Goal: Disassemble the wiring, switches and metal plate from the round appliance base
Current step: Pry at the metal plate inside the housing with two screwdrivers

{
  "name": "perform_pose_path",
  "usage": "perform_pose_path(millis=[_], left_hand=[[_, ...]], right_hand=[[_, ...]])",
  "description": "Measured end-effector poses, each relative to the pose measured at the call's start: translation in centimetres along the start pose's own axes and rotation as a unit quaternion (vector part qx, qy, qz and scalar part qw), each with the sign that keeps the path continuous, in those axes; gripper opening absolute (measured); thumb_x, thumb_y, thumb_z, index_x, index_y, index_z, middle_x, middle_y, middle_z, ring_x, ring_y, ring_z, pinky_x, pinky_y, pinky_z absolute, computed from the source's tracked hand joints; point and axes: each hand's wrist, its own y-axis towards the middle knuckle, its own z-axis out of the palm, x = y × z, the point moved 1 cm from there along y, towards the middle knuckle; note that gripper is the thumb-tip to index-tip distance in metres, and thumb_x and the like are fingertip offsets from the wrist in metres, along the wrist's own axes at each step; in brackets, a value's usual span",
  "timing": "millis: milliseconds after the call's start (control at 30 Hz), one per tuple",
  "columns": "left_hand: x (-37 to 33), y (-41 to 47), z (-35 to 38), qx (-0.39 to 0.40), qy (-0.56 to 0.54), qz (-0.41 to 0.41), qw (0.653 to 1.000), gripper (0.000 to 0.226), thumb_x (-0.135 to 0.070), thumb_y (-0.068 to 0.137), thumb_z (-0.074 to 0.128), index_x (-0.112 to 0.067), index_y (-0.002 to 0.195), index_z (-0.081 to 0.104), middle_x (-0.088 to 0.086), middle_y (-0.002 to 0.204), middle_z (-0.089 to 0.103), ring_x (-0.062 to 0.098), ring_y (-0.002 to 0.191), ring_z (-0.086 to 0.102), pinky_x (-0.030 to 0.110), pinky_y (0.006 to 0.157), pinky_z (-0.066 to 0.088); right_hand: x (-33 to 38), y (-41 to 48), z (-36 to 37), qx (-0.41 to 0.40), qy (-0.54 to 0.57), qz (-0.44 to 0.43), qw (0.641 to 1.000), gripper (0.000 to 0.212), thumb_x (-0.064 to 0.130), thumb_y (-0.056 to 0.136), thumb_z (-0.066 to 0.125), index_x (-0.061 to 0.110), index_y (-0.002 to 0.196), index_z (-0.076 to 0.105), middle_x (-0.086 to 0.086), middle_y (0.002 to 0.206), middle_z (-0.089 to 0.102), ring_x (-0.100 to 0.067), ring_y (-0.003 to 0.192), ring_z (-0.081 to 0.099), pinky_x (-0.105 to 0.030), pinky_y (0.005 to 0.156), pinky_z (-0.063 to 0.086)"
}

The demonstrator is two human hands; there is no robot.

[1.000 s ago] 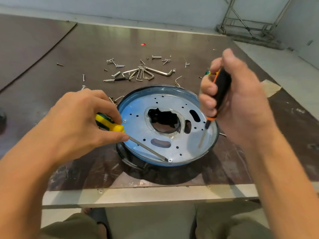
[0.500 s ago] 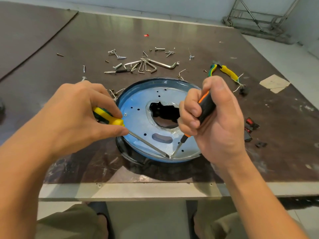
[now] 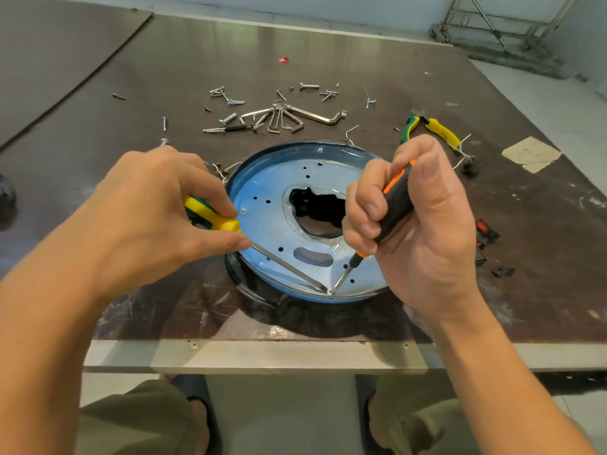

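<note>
round base (image 3: 289, 294) at worktop (image 3: 131, 93) front edge | our left hand (image 3: 144, 221) grip wraps yellow screwdriver (image 3: 216, 220), right hand (image 3: 423, 231) grip wraps orange-black screwdriver (image 3: 394, 198), tips meeting at near-rim screw | we reckon: switches (image 3: 486, 229) out, loose screws (image 3: 230, 100) piled, metal plate (image 3: 272, 224) still on

Bare forearms (image 3: 49, 307), olive trousers (image 3: 138, 418), dark footwear (image 3: 192, 387)

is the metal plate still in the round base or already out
Still in. The metal plate lies flat inside the round base, with the yellow screwdriver and black screwdriver touching a screw at its near edge.
</note>
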Motion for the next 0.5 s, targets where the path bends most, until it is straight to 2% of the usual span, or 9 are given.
perform_pose_path(millis=[100, 200, 367, 500], left_hand=[[0.1, 0.1, 0.1, 0.002, -0.001, 0.0, 1.0, 0.031, -0.065, 0.054, 0.074, -0.038, 0.069, 0.072, -0.02, 0.076, 0.061, 0.005, 0.08, 0.053, 0.026, 0.058, 0.037], [0.2, 0.1, 0.2, -0.002, -0.003, 0.001, 1.0, 0.03, -0.064, 0.054, 0.076, -0.039, 0.068, 0.071, -0.02, 0.076, 0.061, 0.005, 0.079, 0.052, 0.027, 0.057, 0.035], [0.1, 0.1, 0.3, -0.005, -0.011, -0.012, 1.0, 0.028, -0.062, 0.053, 0.079, -0.039, 0.067, 0.07, -0.018, 0.075, 0.062, 0.007, 0.078, 0.053, 0.032, 0.059, 0.04], [-1.3, 0.3, 1.8, 0.017, -0.049, -0.023, 0.998, 0.027, -0.052, 0.054, 0.084, -0.034, 0.071, 0.074, -0.014, 0.077, 0.064, 0.013, 0.077, 0.057, 0.041, 0.067, 0.049]], right_hand=[[0.0, 0.0, 0.0, 0.005, -0.007, -0.017, 1.0, 0.018, 0.029, 0.096, 0.048, 0.012, 0.097, 0.047, -0.005, 0.08, 0.052, -0.022, 0.072, 0.051, -0.034, 0.061, 0.041], [0.0, 0.1, -0.2, 0.005, -0.021, -0.022, 1.0, 0.019, 0.028, 0.096, 0.048, 0.011, 0.098, 0.057, -0.008, 0.089, 0.052, -0.024, 0.081, 0.052, -0.037, 0.068, 0.043], [-0.1, 0.2, -0.7, 0.009, -0.035, -0.024, 0.999, 0.027, 0.026, 0.1, 0.044, 0.008, 0.107, 0.063, -0.008, 0.091, 0.059, -0.023, 0.078, 0.057, -0.038, 0.073, 0.049], [-0.3, 0.3, -0.8, -0.004, 0.008, -0.028, 1.0, 0.028, 0.024, 0.102, 0.043, 0.006, 0.11, 0.064, -0.01, 0.092, 0.058, -0.022, 0.072, 0.058, -0.035, 0.065, 0.05]])
